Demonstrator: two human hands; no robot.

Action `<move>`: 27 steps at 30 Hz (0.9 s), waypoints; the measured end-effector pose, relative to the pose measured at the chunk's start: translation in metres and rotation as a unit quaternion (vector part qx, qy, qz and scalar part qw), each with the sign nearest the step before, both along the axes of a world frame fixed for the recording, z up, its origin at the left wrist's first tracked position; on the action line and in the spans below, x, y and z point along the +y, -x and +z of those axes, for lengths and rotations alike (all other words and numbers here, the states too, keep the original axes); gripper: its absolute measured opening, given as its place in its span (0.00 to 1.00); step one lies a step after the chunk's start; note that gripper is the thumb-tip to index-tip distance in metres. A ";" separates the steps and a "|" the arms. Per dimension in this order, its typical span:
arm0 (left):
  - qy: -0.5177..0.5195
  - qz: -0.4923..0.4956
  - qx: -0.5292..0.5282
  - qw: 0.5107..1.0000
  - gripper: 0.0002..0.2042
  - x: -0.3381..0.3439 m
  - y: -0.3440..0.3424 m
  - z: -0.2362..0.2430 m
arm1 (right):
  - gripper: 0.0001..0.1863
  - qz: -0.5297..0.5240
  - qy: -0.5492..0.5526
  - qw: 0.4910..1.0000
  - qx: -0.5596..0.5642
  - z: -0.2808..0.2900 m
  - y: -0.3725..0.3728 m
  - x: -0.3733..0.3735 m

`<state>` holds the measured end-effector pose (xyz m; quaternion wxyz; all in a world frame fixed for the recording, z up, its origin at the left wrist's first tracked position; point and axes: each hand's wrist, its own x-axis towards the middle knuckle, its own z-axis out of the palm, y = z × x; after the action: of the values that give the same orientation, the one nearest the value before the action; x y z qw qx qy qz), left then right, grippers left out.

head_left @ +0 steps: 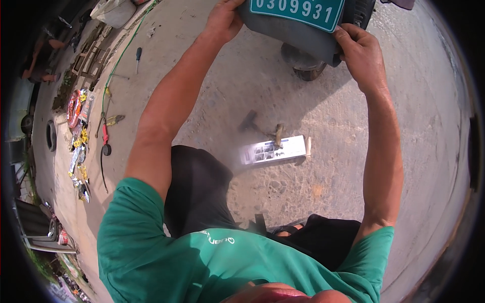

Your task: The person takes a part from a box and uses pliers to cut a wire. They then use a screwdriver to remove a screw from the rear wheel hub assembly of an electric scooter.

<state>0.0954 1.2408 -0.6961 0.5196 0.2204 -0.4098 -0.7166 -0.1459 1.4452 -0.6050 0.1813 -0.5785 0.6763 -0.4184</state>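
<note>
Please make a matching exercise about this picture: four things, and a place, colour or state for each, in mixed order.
1. right hand
2. number plate
3. box
4. screwdriver

A. white, with small printed pictures
B. on the ground, left of the left arm
C. gripping the dark panel at its right
D. green, with white digits

Pairs: 1-C, 2-D, 3-A, 4-B

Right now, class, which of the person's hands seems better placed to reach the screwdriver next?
Probably the left hand: the screwdriver lies on that side, nearer to it. The right hand is farther off, gripping the dark panel.
</note>
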 end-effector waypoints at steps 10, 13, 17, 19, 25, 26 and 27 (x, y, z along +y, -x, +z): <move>-0.024 -0.023 -0.078 0.996 0.22 -0.006 -0.034 -0.028 | 0.26 0.008 0.007 0.999 0.040 -0.011 0.005 0.002; -0.050 -0.014 -0.061 0.997 0.26 0.004 -0.025 -0.018 | 0.34 0.147 -0.143 0.978 -0.030 0.046 0.020 0.024; -0.078 -0.030 -0.084 0.993 0.31 -0.004 -0.062 -0.022 | 0.26 0.032 -0.022 0.999 0.034 -0.016 0.030 0.014; -0.081 -0.025 -0.106 0.991 0.32 -0.011 -0.080 -0.023 | 0.25 0.024 0.000 0.999 0.021 -0.017 0.037 0.019; -0.113 0.035 -0.337 0.934 0.17 0.020 -0.131 -0.061 | 0.23 -0.010 0.009 1.000 -0.008 -0.017 0.054 0.032; -0.096 0.026 -0.368 0.924 0.16 0.037 -0.141 -0.081 | 0.22 -0.010 -0.029 0.999 -0.022 -0.016 0.060 0.034; -0.110 0.006 -0.387 0.916 0.14 0.059 -0.150 -0.099 | 0.22 -0.008 -0.067 0.997 -0.038 -0.016 0.063 0.034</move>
<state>0.2450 1.2993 -0.7946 0.2969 0.5385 -0.4959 -0.6131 -0.2092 1.4797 -0.6208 0.2424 -0.5434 0.6998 -0.3953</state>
